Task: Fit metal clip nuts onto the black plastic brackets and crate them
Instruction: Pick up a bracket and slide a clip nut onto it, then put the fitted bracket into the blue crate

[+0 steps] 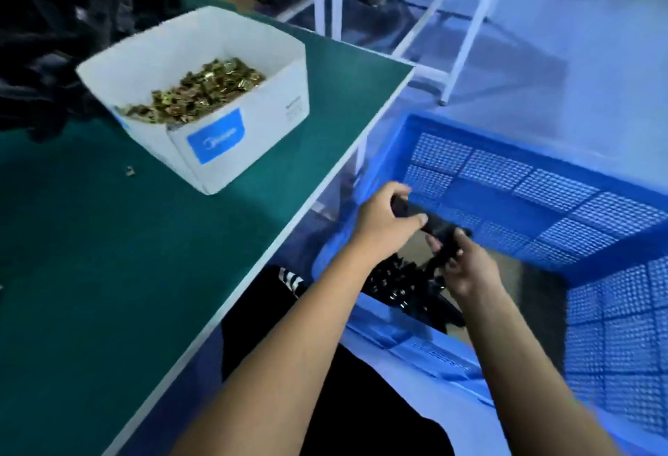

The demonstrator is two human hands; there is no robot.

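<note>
Both hands are off the right edge of the tabletop [90,275], reaching down over the blue crate [542,202] that stands beside it. The left hand [386,224] grips one end of a black plastic bracket [430,220], its fingers curled over the top and its thumb pressed along the near side. The bracket runs from that hand down and to the right, over the crate's open interior. The right hand [466,267] meets the bracket's other end, fingers curled and pinching dark plastic there; motion blur hides whether it holds the same bracket or a second piece. The two hands sit just beside each other, the left a little higher and farther from the body.

Both forearms are bare and stretch forward from the lower edge of the view, converging toward the crate. The left wrist is bent slightly inward, and the right wrist is turned so the back of the hand faces up.

Below the hands, a heap of black brackets [397,285] lies in the crate's near corner, close to the body. The crate's perforated walls rise around it.

On the green tabletop, well apart from the hands, stands a white cardboard box [231,137] holding a pile of brass-coloured clip nuts [195,94]. A single stray clip nut [130,170] lies on the mat to the left of the box. Dark bundled material [54,40] is piled at the tabletop's far left.
</note>
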